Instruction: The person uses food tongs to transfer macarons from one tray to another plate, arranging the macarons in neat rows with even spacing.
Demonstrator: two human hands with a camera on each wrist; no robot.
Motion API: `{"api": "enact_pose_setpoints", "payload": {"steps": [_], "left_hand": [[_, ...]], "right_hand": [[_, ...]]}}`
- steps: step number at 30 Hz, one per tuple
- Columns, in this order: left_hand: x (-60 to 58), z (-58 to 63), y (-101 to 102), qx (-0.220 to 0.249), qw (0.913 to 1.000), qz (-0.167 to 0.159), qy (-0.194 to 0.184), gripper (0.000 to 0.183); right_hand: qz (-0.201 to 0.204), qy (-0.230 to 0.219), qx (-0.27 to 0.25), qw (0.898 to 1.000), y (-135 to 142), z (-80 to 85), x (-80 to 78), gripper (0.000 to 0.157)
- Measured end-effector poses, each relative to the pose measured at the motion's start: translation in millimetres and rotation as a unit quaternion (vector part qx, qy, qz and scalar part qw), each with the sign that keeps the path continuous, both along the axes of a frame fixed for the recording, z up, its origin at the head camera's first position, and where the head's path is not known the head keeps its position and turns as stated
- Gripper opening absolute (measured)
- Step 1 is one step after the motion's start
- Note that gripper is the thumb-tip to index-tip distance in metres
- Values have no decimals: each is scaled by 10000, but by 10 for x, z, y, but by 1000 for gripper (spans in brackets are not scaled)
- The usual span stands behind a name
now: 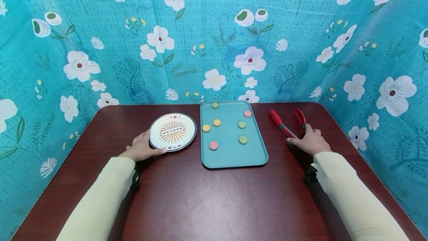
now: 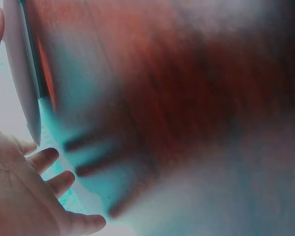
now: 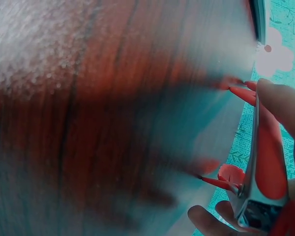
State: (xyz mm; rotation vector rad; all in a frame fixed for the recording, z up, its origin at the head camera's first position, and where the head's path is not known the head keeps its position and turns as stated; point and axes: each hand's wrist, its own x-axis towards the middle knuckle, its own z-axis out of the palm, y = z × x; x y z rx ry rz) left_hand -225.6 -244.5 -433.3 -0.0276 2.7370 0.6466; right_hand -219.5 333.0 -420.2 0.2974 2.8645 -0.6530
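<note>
My left hand (image 1: 143,147) lies at the left rim of a round white plate (image 1: 190,131) with a dark edge, printed rays and characters. Its thumb touches the near rim; in the left wrist view the other fingers (image 2: 61,184) are spread, and the plate (image 2: 20,69) shows edge-on. On the right, my right hand (image 1: 312,142) holds red-tipped metal tongs (image 1: 282,126) by the handle end, their two arms spread apart. The right wrist view has the thumb (image 3: 285,105) against the tongs (image 3: 269,162), with fingertips on the opposite side.
Between the hands lies a blue-green rectangular tray (image 1: 225,159). Several small round macaron-like pieces are scattered on it: green (image 1: 243,140), pink (image 1: 213,145) and yellow (image 1: 206,128). A flowered blue cloth (image 1: 200,40) hangs behind and beside the dark wooden table (image 1: 214,203).
</note>
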Motion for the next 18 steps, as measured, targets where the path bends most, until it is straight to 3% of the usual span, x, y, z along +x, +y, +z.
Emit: {"api": "enact_pose_setpoints", "payload": {"steps": [18], "left_hand": [[7,-17,0,106,9999,54,-65,127]], "right_hand": [[13,-156,-185,9997,2,44,-7,100]]}}
